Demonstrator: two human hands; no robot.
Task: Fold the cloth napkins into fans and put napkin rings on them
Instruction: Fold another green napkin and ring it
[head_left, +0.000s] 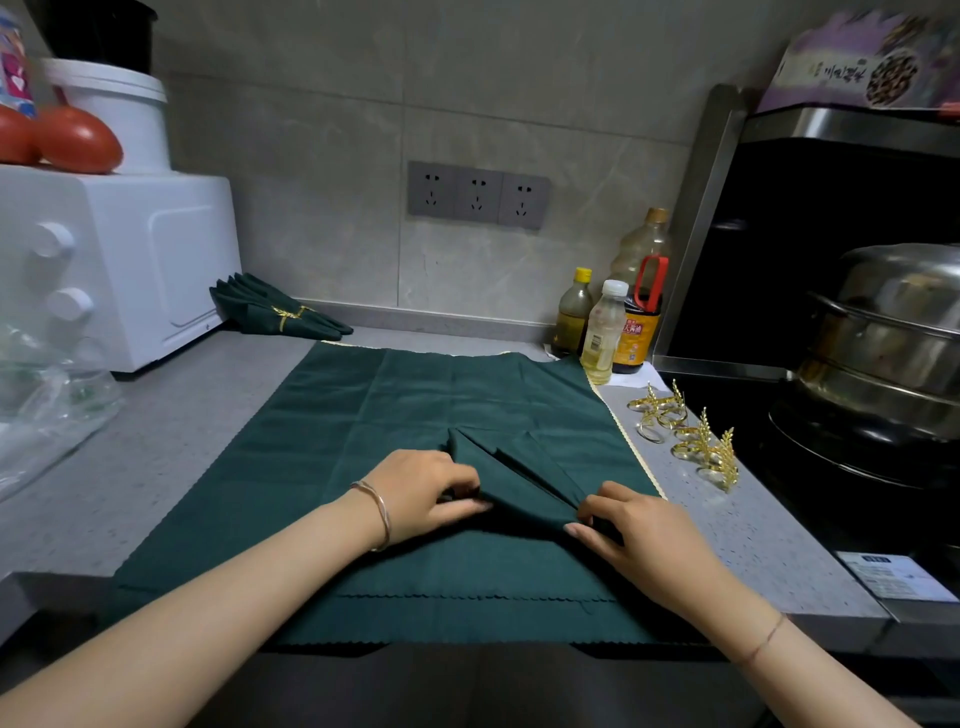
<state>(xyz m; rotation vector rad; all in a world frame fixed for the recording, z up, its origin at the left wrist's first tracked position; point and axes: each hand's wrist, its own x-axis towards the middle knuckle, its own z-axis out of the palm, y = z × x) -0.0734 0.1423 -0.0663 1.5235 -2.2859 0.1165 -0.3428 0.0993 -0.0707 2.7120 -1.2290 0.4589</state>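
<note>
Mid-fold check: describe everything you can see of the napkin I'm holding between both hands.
The pleated napkin is dark green matte cloth, gathered into several overlapping folds that show as diagonal ridges, and it narrows toward its far end. It lies low on the spread green cloths covering the grey counter. The left hand pinches its near left edge and the right hand pinches its near right edge.

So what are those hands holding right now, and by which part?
A pleated green napkin. The left hand pinches the left side of its near end, and the right hand pinches the right side.
</note>
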